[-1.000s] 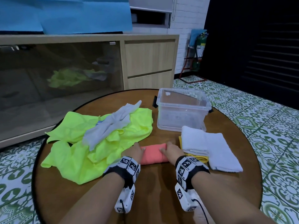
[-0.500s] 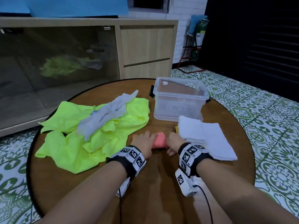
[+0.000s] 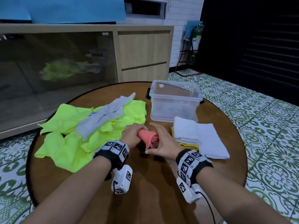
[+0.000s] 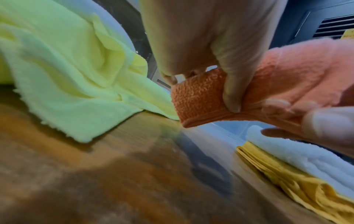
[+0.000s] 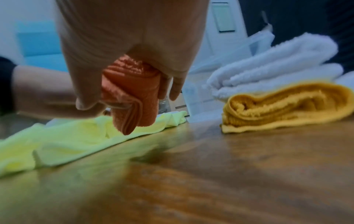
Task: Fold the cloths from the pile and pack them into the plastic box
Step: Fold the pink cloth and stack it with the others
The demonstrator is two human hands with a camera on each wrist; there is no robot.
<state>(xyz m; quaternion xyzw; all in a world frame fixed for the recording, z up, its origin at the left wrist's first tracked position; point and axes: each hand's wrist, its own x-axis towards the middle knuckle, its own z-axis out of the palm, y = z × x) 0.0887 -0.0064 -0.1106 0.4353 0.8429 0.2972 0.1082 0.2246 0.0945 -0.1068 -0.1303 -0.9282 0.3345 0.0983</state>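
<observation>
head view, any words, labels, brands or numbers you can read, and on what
No text reads in any view.
Green fire extinguisher by the white brick wall: its pale label is too small and blurred.
Black-and-white square marker tags on the wristbands: patterns only, no letters.
Clear plastic box: faint embossed mark, unreadable.

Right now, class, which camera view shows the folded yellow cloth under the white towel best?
The right wrist view: the yellow cloth shows its layered folds beneath the white towel. The left wrist view shows one blurred edge; the head view only a sliver.

Yellow cloth (image 3: pixel 188 145) mostly hidden under white towel (image 3: pixel 200 136).
</observation>
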